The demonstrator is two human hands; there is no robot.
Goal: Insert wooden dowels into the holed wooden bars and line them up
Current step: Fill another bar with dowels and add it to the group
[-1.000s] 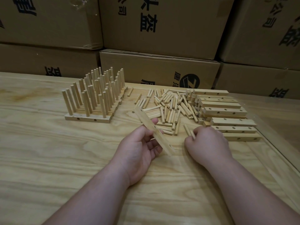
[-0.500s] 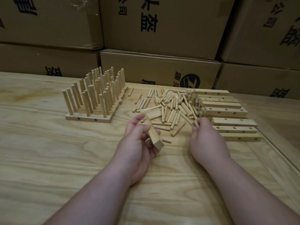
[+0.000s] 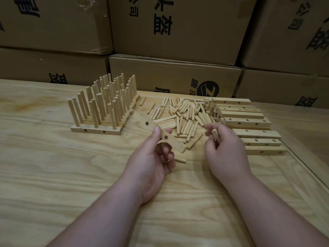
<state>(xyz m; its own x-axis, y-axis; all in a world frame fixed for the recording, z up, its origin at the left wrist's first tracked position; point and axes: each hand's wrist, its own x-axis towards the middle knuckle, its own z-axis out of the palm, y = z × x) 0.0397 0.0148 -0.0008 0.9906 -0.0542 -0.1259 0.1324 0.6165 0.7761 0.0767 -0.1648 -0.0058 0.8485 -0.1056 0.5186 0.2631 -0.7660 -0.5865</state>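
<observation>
My left hand point(image 3: 154, 163) pinches a holed wooden bar point(image 3: 175, 142) between thumb and fingers, above the table, its drilled face turned up and its far end pointing up-left. My right hand point(image 3: 224, 150) grips a short wooden dowel point(image 3: 215, 134) in curled fingers, a little to the right of the bar. A loose pile of dowels point(image 3: 183, 116) lies behind both hands. Finished bars with upright dowels point(image 3: 103, 107) stand lined up at the back left. Empty holed bars point(image 3: 247, 122) are stacked at the right.
Cardboard boxes point(image 3: 174, 75) are stacked along the far edge of the wooden table point(image 3: 62, 175). One dowel point(image 3: 180, 160) lies by my left fingers. A raised lip point(image 3: 302, 166) runs along the table's right side.
My left hand has turned the bar so its holed face points up and stretched it out to the left. My right hand lifted off the pile with a dowel.
</observation>
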